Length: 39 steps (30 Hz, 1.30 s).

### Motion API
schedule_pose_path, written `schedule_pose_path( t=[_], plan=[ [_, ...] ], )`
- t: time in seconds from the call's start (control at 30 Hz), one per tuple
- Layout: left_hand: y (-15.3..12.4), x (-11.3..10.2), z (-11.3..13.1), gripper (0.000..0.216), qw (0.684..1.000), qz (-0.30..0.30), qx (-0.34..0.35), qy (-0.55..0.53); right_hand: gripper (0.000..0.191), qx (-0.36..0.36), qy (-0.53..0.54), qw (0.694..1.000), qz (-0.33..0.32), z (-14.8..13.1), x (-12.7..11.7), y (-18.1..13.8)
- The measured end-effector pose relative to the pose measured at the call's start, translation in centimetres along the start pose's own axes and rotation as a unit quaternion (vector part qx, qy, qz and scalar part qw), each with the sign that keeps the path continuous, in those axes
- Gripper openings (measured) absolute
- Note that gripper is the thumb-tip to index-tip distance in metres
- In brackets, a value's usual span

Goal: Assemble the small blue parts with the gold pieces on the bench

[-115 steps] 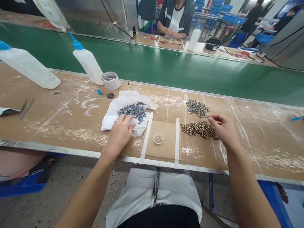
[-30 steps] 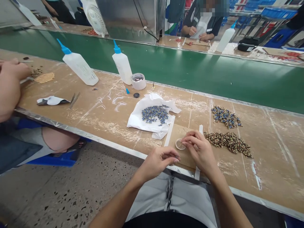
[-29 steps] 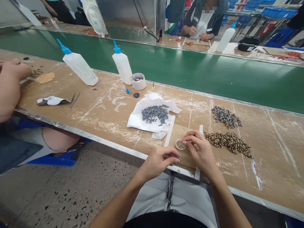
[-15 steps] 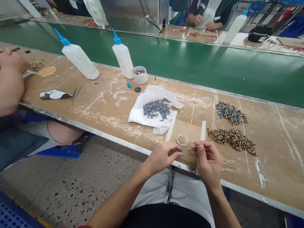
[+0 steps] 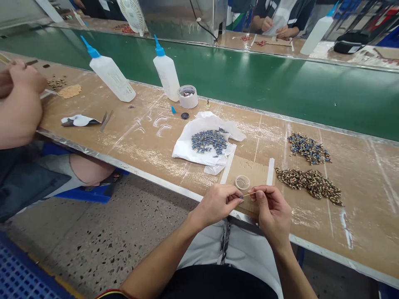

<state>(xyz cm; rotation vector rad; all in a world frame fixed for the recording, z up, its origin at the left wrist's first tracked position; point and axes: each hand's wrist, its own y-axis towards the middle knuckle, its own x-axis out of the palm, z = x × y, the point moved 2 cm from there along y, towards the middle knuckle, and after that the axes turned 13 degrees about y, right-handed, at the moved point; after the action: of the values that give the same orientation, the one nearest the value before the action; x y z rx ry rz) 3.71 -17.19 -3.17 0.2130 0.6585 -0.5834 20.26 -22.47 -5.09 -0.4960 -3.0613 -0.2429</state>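
Nearest, I have the left hand (image 5: 220, 203) pinching a small blue piece (image 5: 241, 197), while the right hand (image 5: 273, 211), likewise closed, grips a thin stick (image 5: 249, 194) with its tip at that piece, though I cannot tell whether they touch. Just beyond, I see a small round cup (image 5: 242, 182) on a cardboard pad (image 5: 249, 166), a blue heap (image 5: 208, 141) on white paper (image 5: 183, 145) leftward and a dark-and-gold pile (image 5: 308, 182) rightward. Farther off, two blue-capped bottles (image 5: 112, 79) and a tape roll (image 5: 188, 99) stand before the green conveyor belt (image 5: 249, 83).
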Motion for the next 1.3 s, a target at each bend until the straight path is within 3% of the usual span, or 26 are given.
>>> schedule_pose_path(
  t=[0.67, 0.8, 0.9, 1.03, 1.1, 1.17, 1.23, 1.3],
  plan=[
    [-0.2, -0.4, -0.2, 0.011, 1.000, -0.004, 0.009, -0.005, 0.008, -0.044, -0.008, 0.999, -0.015, -0.5, 0.2, 0.2],
    [-0.2, -0.6, -0.1, 0.010, 1.000, 0.008, 0.013, -0.011, 0.009, -0.115, -0.045, 0.992, 0.016, -1.1, 0.1, 1.8],
    [-0.2, -0.7, -0.1, 0.010, 1.000, 0.004, 0.013, -0.007, 0.011, -0.161, -0.134, 0.977, -0.026, -1.5, 0.7, 2.9],
    [-0.2, -0.8, -0.6, 0.010, 1.000, -0.003, 0.006, 0.010, 0.017, -0.140, -0.177, 0.970, -0.086, -1.9, 1.3, 3.4],
    [-0.1, -0.8, -1.0, 0.011, 1.000, -0.002, 0.009, 0.014, 0.020, -0.136, -0.170, 0.974, -0.068, -2.3, 0.0, 3.6],
    [0.1, -0.8, -1.4, 0.012, 1.000, -0.001, 0.012, 0.019, 0.019, -0.139, -0.184, 0.973, -0.011, -2.7, -3.3, 4.2],
    [0.2, -0.7, -1.8, 0.013, 1.000, -0.004, 0.015, 0.026, 0.019, -0.120, -0.230, 0.964, 0.065, -2.9, -8.2, 5.0],
    [0.3, -0.7, -2.0, 0.015, 0.999, -0.009, 0.020, 0.031, 0.028, -0.056, -0.293, 0.945, 0.130, -2.7, -13.7, 5.9]
  ],
)
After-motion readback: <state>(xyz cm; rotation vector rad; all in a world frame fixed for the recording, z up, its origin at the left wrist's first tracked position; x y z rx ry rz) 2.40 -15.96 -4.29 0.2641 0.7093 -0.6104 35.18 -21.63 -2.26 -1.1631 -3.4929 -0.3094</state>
